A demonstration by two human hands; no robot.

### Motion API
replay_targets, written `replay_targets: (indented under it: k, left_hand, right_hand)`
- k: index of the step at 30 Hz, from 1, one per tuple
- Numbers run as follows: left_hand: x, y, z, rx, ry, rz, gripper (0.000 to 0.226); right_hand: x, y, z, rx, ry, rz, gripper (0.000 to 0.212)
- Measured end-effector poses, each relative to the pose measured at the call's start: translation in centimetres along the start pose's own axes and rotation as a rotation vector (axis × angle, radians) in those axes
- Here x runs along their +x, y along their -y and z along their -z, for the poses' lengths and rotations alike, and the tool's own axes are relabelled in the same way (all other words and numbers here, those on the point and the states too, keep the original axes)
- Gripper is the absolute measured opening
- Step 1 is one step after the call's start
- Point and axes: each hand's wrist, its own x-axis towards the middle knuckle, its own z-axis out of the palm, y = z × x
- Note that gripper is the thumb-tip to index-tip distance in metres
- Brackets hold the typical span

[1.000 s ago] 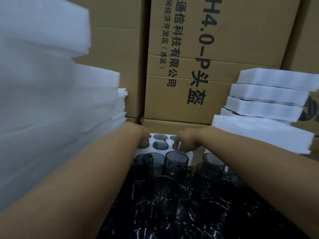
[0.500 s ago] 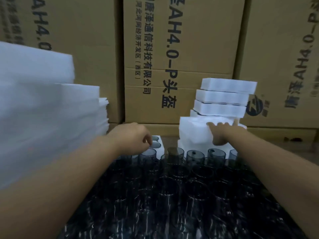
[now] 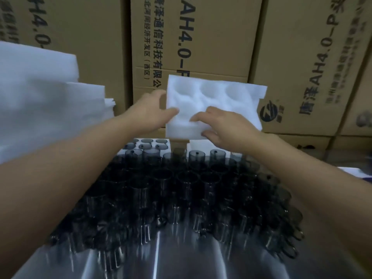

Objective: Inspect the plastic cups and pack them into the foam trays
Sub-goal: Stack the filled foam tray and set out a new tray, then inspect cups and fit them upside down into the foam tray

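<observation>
Right hand (image 3: 223,127) has lifted an empty foam tray (image 3: 217,95) clear, left hand (image 3: 149,111) joining, fingers (image 3: 199,117) of both gripping it above the loose cups (image 3: 181,182) (one filled tray (image 3: 150,144) behind; most cups unpacked).

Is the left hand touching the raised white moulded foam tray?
Touching. The head view shows the left hand gripping the white moulded foam tray by its left edge, thumb across its face.

Brown cardboard boxes (image 3: 201,37) stacked wall-like at back, dark printed lettering on fronts; round logo (image 3: 270,113) on right box. Shiny metal surface (image 3: 181,264) in foreground.
</observation>
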Motion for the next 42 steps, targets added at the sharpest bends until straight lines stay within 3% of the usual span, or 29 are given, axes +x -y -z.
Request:
replay_targets:
  k: [2, 3, 6, 10, 15, 19, 21, 22, 23, 24, 26, 28, 30, 34, 38, 42]
  left_hand:
    - [-1.3, -1.0, -0.7, -0.136, -0.005, 0.022, 0.052]
    - [-2.0, -1.2, -0.9, -0.145, 0.015, 0.036, 0.065]
    - [-4.7, -2.3, -1.0, 0.005, 0.2, 0.052, 0.093]
    - [-9.2, -3.8, -1.9, 0.335, 0.453, -0.094, 0.062]
    - [-13.7, -3.7, -2.8, 0.495, 0.657, -0.126, 0.075]
    - [-15.6, -3.3, -3.8, 0.519, 0.878, -0.084, 0.066]
    - [-15.9, -2.8, -4.2, 0.491, 0.854, -0.087, 0.055]
    - [-15.8, -2.6, -4.5, 0.452, 0.804, -0.089, 0.05]
    - [-15.7, -2.4, -4.8, 0.396, 0.741, -0.094, 0.045]
    - [-15.5, -2.1, -5.2, 0.336, 0.678, -0.103, 0.041]
    - [-15.2, -1.6, -6.5, 0.236, 0.609, -0.144, 0.028]
    - [-15.1, -1.0, -8.1, 0.185, 0.618, -0.19, 0.02]
    - [-15.2, -0.2, -9.7, 0.16, 0.638, -0.217, 0.026]
    - [-15.4, 0.9, -11.1, -0.035, 0.602, -0.138, 0.024]
    - [-15.6, 1.2, -11.6, -0.204, 0.57, -0.104, 0.02]
    - [-15.9, 1.5, -12.3, -0.237, 0.499, -0.077, 0.014]
  right_hand:
    - [-3.2, 2.1, 1.9, 0.043, 0.009, 0.071, 0.045]
    - [-4.8, 2.9, 2.7, 0.066, 0.034, 0.086, 0.046]
    - [-9.6, 5.0, 4.5, 0.155, 0.133, 0.093, 0.048]
    - [-15.4, 7.8, 5.3, 0.161, 0.192, 0.125, 0.043]
    - [-20.6, 11.7, 4.3, 0.141, 0.117, 0.219, 0.04]
    - [-23.0, 14.3, 2.1, 0.283, 0.162, 0.209, 0.034]
    - [-23.0, 13.9, 1.5, 0.34, 0.218, 0.134, 0.023]
    - [-23.2, 14.0, 0.7, 0.43, 0.12, 0.105, 0.025]
    - [-23.5, 13.9, 0.2, 0.442, 0.16, 0.11, 0.029]
    - [-23.0, 13.8, -0.2, 0.48, 0.249, 0.186, 0.034]
    - [-22.4, 13.5, 0.0, 0.443, 0.256, 0.253, 0.043]
    - [-21.9, 13.3, 0.3, 0.511, 0.339, 0.18, 0.042]
    - [-21.2, 12.9, 0.3, 0.579, 0.412, 0.125, 0.041]
    - [-19.1, 9.8, 1.6, 0.804, 0.422, -0.066, 0.033]
    - [-15.6, 4.8, 1.2, 0.803, 0.414, -0.276, 0.012]
    - [-13.1, 2.1, -2.4, 0.631, 0.447, -0.419, 0.026]
